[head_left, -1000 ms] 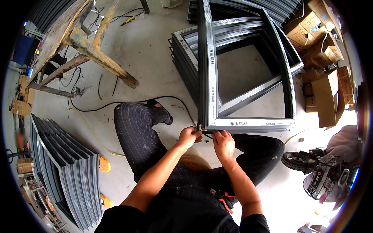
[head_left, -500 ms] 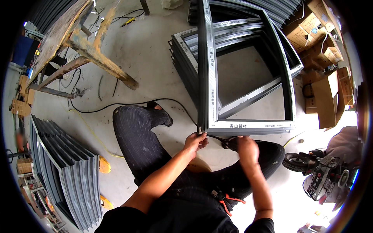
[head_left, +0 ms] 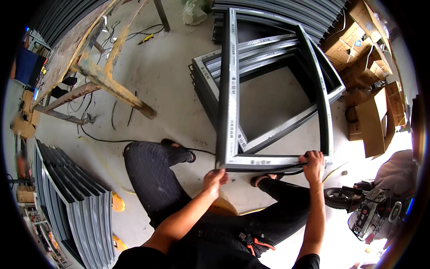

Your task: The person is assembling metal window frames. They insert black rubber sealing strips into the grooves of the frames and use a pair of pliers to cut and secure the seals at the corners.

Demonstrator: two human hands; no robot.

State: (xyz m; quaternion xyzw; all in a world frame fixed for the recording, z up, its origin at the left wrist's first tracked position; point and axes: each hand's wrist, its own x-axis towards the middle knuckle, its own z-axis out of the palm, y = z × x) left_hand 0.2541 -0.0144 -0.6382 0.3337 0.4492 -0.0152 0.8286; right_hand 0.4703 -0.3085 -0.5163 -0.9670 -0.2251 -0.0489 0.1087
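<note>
A grey metal frame [head_left: 232, 98] with pale printed film on its faces stands in front of me, its near side toward my lap. My left hand [head_left: 213, 183] is closed at the near left corner, its fingertips pinching the end of a thin black strip [head_left: 286, 171]. The strip runs along the near side, just under the frame's edge, to my right hand [head_left: 315, 167]. That hand is closed round the strip close to the near right corner, its thumb and forefinger against the frame. My palms hide parts of the strip.
More frames [head_left: 206, 80] lie stacked and turned beneath this one. Bent grey profiles [head_left: 89, 219] are stacked at left. A worn wooden table [head_left: 112, 85] stands far left. Cardboard boxes [head_left: 374, 121] pile up at right, above a small wheeled vehicle [head_left: 367, 206]. A black cable [head_left: 107, 141] crosses the floor.
My right hand has moved right and up to the frame's near right part, drawing the strip along the edge. In the picture, the left hand and the frame's near corner sit lower and further left.
</note>
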